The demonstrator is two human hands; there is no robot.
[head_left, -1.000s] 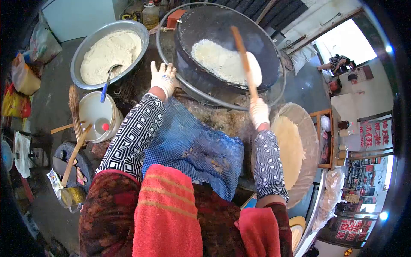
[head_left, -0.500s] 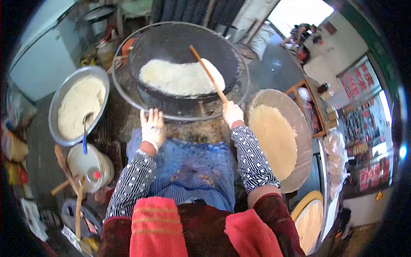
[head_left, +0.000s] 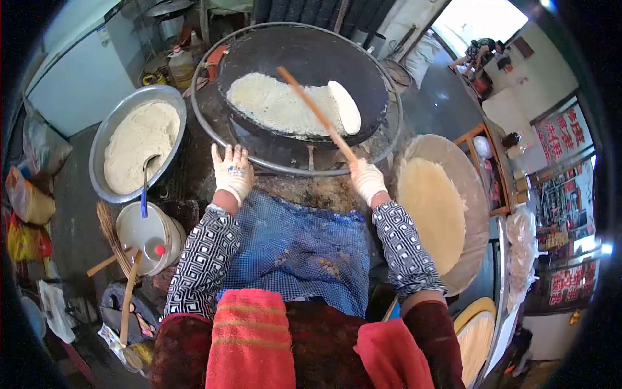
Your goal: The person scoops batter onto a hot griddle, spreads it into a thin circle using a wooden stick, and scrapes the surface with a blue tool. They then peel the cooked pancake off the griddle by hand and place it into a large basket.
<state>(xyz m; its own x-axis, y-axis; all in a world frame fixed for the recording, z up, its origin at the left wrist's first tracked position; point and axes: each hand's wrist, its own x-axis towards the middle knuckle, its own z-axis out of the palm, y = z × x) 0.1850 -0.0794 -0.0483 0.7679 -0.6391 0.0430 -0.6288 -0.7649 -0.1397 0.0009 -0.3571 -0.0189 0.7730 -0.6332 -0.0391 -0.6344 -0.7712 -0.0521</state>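
Thin pale pancake (head_left: 285,104) spread over the near half of the round black griddle (head_left: 304,45), its right edge folded up into a thick white flap. Long wooden stick (head_left: 317,115) laid slantwise across that pancake, far tip over the middle of the griddle, near end clamped in the gloved right hand (head_left: 368,180), fingers curled tight around the handle just at the metal ring (head_left: 389,139) that circles the griddle. Gloved left hand (head_left: 232,170) flat on the near rim of that ring, fingers spread and straight, gripping nothing. Both forearms in black-and-white patterned sleeves, blue checked apron (head_left: 295,249) between them, red cloth lower down at the bottom of the view.

To the right of the griddle, just beside the right hand, a large round board (head_left: 476,214) bearing a stack of finished pale pancakes (head_left: 431,211). To the left of the griddle, a wide metal basin (head_left: 97,155) filled with pale batter, a blue-handled ladle (head_left: 144,191) standing in it. Below the basin, a white bucket (head_left: 139,236) with a small red cap on its lid, a straw brush (head_left: 110,233) and wooden sticks alongside. Plastic oil bottle (head_left: 181,63) behind the basin. Farther right, shelves and red signs with white characters (head_left: 564,133).
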